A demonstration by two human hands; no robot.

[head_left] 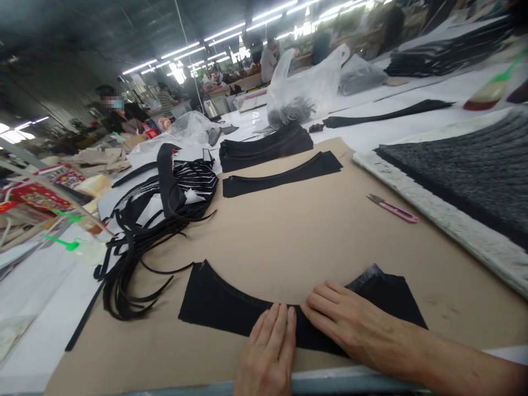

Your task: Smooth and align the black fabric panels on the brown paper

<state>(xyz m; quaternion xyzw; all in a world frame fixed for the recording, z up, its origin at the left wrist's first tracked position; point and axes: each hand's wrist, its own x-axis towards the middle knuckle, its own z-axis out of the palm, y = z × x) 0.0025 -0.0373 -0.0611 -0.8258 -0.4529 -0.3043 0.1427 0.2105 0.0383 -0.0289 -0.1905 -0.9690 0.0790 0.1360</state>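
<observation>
Curved black fabric piece (218, 305), flat on brown paper (297, 231), left hand (268, 352) and right hand (350, 324) pressing it open-palmed

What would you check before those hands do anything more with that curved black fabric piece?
1. Left hand flat on the curved black fabric piece: ok.
2. Right hand flat on it too: ok.
3. Piece lies wholly on the brown paper sheet: ok.
4. Piece smooth: not ok, its right end looks rumpled.
5. Loose black strips apart from the piece: ok.
6. Pink thread snips lying apart from both hands: ok.
</observation>
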